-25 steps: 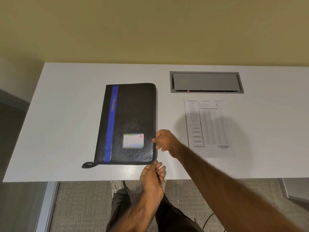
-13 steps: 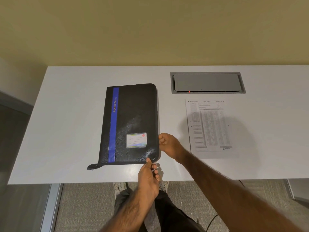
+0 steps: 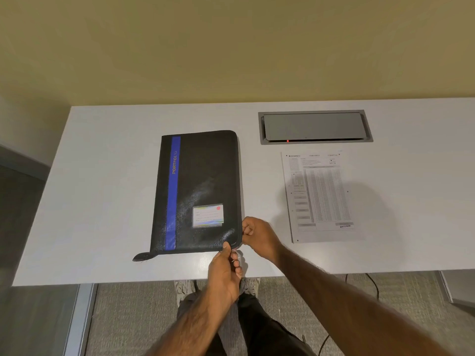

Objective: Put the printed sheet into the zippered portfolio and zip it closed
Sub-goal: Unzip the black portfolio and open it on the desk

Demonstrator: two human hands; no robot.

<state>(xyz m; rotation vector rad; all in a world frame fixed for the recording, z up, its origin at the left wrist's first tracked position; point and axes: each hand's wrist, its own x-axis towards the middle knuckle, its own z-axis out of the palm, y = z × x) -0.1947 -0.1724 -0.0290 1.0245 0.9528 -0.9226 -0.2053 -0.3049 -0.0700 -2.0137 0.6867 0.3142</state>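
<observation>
A black zippered portfolio [image 3: 203, 181] with a blue stripe and a small label card lies closed on the white table [image 3: 102, 176]. The printed sheet [image 3: 320, 195] lies flat to its right, apart from it. My left hand [image 3: 225, 271] pinches the portfolio's near right corner with the thumb on top of the cover. My right hand [image 3: 258, 236] is curled against the right edge at that same corner, pinching at the zipper line; the pull itself is hidden by the fingers.
A grey recessed cable box [image 3: 314, 127] with a red light sits in the table beyond the sheet. The zipper's tail tab [image 3: 141, 256] sticks out at the portfolio's near left corner. The table's front edge runs just below my hands.
My left hand has moved up from the table edge onto the portfolio's near right corner. My right hand has stayed at the right edge, shifting slightly toward that corner.
</observation>
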